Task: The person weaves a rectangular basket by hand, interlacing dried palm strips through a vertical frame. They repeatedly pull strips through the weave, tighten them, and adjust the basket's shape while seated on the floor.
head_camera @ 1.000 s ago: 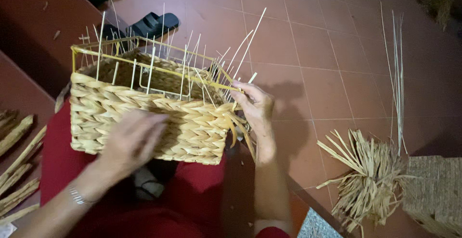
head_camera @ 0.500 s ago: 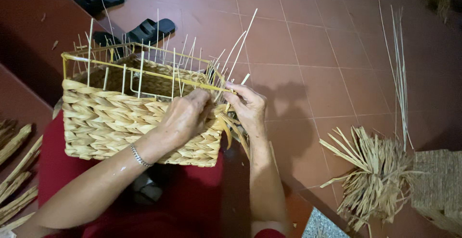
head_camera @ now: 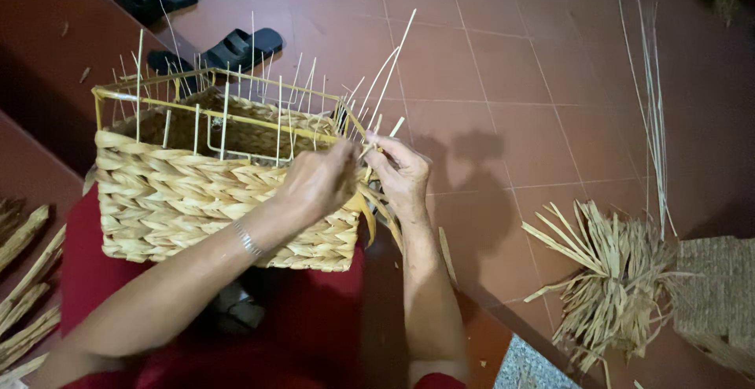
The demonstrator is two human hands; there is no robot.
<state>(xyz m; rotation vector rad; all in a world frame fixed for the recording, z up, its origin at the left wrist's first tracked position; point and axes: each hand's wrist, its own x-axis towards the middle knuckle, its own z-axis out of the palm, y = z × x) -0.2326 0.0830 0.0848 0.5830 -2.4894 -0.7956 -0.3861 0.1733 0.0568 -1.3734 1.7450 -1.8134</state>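
A half-woven straw basket (head_camera: 189, 200) on a yellow wire frame (head_camera: 149, 102) rests on my lap, thin upright stakes sticking out of its top. My left hand (head_camera: 318, 180) lies over the basket's right top corner, fingers pinched on a flat straw strand (head_camera: 370, 208) there. My right hand (head_camera: 401, 173) meets it at the same corner, fingers closed on the strand and the stakes. The loose end of the strand hangs down beside the corner.
A pile of cut straw strips (head_camera: 605, 279) lies on the red tile floor at right, beside a woven mat (head_camera: 720, 294). Long thin reeds (head_camera: 653, 98) lie farther back. Black sandals (head_camera: 236, 47) stand behind the basket. More straw bundles (head_camera: 23, 294) lie at left.
My left hand rose from the basket's front wall to its right top corner and joined my right hand there. The basket shifted slightly left and tilted.
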